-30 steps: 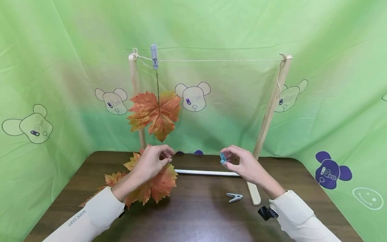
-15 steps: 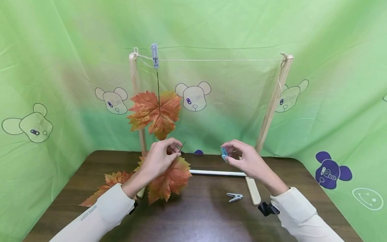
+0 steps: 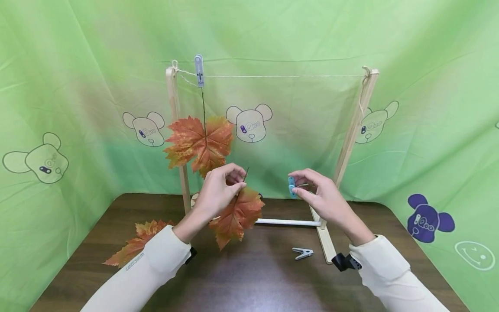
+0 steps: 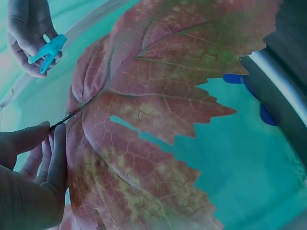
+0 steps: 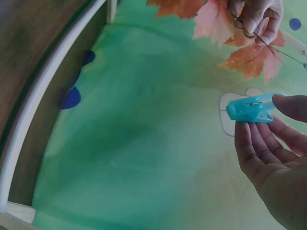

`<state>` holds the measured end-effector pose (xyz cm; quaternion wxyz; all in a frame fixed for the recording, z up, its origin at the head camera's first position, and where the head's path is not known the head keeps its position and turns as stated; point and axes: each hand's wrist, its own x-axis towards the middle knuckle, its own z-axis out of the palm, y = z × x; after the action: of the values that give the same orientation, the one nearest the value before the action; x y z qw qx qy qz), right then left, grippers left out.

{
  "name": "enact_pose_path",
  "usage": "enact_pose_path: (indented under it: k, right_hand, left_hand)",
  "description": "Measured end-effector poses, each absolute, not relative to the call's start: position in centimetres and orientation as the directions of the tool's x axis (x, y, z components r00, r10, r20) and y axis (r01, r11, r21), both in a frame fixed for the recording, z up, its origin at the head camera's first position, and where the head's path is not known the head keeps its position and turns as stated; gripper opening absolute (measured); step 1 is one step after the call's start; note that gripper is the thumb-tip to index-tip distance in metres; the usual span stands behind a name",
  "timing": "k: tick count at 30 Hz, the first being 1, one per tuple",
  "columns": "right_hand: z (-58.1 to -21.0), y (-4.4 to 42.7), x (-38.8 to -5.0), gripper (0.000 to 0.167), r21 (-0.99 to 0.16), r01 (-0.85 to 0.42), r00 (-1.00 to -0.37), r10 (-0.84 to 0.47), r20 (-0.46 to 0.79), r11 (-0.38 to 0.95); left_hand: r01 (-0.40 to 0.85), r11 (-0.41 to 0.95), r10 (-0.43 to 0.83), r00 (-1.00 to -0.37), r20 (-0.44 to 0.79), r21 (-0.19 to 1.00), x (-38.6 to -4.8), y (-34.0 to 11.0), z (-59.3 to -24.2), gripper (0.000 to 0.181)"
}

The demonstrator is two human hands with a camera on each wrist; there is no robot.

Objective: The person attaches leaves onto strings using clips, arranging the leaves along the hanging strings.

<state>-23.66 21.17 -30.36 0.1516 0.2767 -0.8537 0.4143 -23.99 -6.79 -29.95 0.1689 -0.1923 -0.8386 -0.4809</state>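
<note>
Pinching an orange leaf (image 3: 239,214) by its stem (image 3: 247,173) at mid-frame, the left hand (image 3: 220,189) angles it up and rightward, apart from the blue clip (image 3: 291,187) pinched near-upright by the right hand (image 3: 320,189), below the string (image 3: 284,76).

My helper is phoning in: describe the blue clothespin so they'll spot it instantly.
Find the wooden frame with string across its top. Below the string, left of the right post, the right grip holds the blue clothespin. The string clothespin and table clothespin are both grey.
</note>
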Motion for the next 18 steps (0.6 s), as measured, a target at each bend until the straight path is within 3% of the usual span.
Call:
enact_pose_path:
  k: [18]
  right_hand:
    - [-27.6,20.9,-24.2,0.032,-0.674,-0.594,-0.803,-0.279,0.526,0.440]
  left_hand:
    - [0.499,0.347,0.094,-0.861,0.500,0.794,-25.5,-4.2,-27.2,0.012]
